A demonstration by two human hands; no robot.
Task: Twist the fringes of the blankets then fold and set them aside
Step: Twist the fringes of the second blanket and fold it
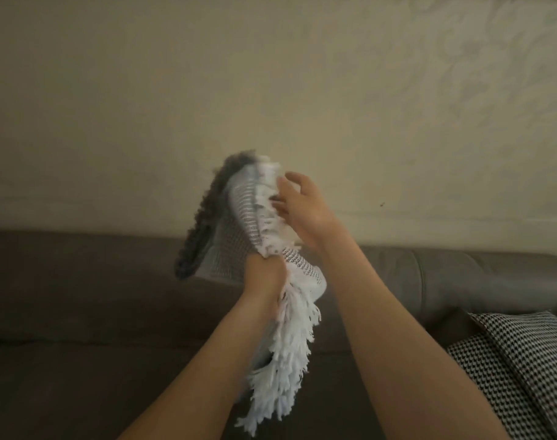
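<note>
The left hand (264, 276) is gripping the grey-white woven blanket (239, 223), holding it up. The right hand (302, 211), fingers loose, is touching its white fringe (289, 350).

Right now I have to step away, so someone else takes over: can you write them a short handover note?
Left hand grips the bunched blanket from below, raised over the sofa.
Right hand touches the fringe near its top; blur hides any pinch.
The fringe's lower part hangs loose by the left forearm.
Done: blanket gathered up.
To do: fringe twists cannot be judged; final fold, set aside.
</note>
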